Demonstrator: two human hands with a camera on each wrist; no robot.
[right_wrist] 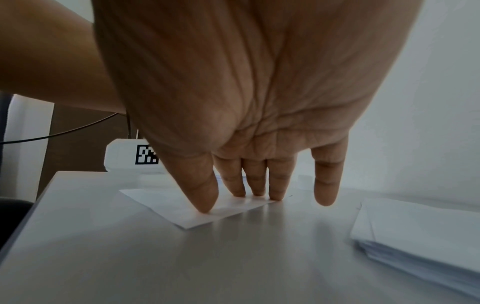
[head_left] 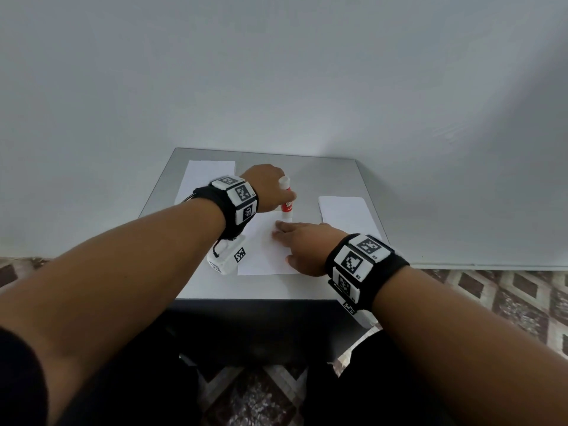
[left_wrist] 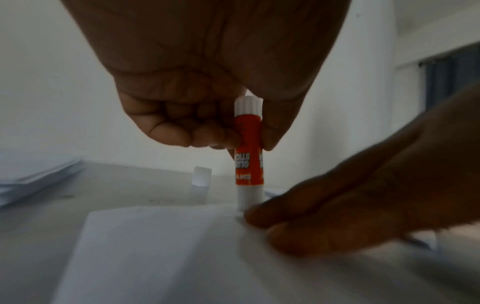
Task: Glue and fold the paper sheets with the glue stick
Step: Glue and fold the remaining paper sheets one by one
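A white paper sheet (head_left: 264, 250) (left_wrist: 145, 253) (right_wrist: 166, 202) lies in the middle of the grey table (head_left: 307, 186). My left hand (head_left: 267, 187) (left_wrist: 207, 115) pinches a red and white glue stick (head_left: 286, 199) (left_wrist: 249, 156), upright, its lower end on the sheet's far right corner. My right hand (head_left: 302, 244) (right_wrist: 249, 144) lies with straight fingers on the sheet's right edge, the thumb and three fingertips pressing it down right beside the glue stick. The glue stick's clear cap (left_wrist: 201, 176) stands on the table behind.
A stack of flat sheets (head_left: 204, 176) (left_wrist: 31, 172) lies at the table's far left. A pile of folded sheets (head_left: 347, 213) (right_wrist: 420, 232) lies at the right. A white marker block (head_left: 229, 256) (right_wrist: 130, 156) hangs under my left wrist.
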